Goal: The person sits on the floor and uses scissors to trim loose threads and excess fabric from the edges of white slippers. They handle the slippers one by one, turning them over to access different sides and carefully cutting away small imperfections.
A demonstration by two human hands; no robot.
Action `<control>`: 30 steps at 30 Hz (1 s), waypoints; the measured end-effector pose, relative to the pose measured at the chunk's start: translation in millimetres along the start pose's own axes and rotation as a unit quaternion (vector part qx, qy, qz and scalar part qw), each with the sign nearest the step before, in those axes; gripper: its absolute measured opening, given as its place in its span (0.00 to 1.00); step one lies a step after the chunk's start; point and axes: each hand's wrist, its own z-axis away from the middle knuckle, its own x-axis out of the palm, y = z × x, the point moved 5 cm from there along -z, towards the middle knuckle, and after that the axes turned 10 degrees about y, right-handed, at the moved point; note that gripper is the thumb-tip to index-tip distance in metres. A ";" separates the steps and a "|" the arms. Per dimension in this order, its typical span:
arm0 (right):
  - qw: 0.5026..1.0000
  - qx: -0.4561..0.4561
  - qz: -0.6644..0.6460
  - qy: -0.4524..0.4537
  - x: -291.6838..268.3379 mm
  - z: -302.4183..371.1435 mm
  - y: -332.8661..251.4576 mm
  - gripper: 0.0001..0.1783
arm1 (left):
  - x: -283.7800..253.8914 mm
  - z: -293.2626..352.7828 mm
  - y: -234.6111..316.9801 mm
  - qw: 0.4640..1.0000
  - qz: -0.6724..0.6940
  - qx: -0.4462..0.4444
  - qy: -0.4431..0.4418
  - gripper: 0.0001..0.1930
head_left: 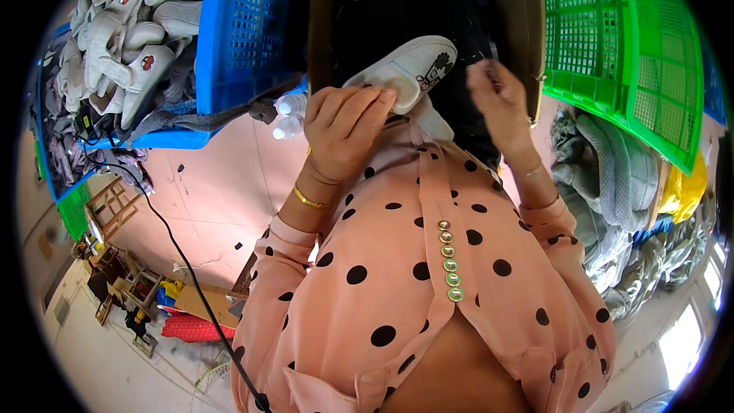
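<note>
My left hand (344, 126) grips a white shoe (409, 56) in front of my body, its fingers closed over the near edge. The shoe has a dark decoration on its toe area, and its tongue or a flap hangs toward my shirt. To the right of the shoe, my right hand (501, 107) is raised with its fingers drawn together, apart from the shoe. Motion blurs its fingertips, and the small thing they seem to pinch is too unclear to name. Behind the shoe is an open cardboard box (520, 23) with a dark inside.
A blue plastic crate (248, 38) stands at the left beside many white shoes (115, 46). Green plastic crates (592, 46) are at the right, above grey bundled cloth (612, 168). Clear bottles (289, 115) stand near my left hand. A black cable (183, 248) runs down the left side.
</note>
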 end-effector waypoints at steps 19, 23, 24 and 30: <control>0.977 -0.153 0.067 -0.135 1.3 -26.3 -51.0 0.20 | -19.1 -65.3 -21.3 0.998 0.022 0.056 0.006 0.18; 0.990 -0.127 0.019 -0.059 -8.2 -12.6 -35.7 0.21 | 1.0 -55.7 -44.2 0.935 0.176 -0.308 0.001 0.32; 0.992 -0.118 -0.004 -0.041 -6.8 -8.1 -30.6 0.21 | 10.2 -46.9 -41.0 0.870 0.296 -0.395 0.000 0.29; 0.989 0.042 -0.100 -0.103 10.2 13.8 -5.9 0.25 | 19.2 -36.6 -37.1 0.835 0.330 -0.439 0.009 0.23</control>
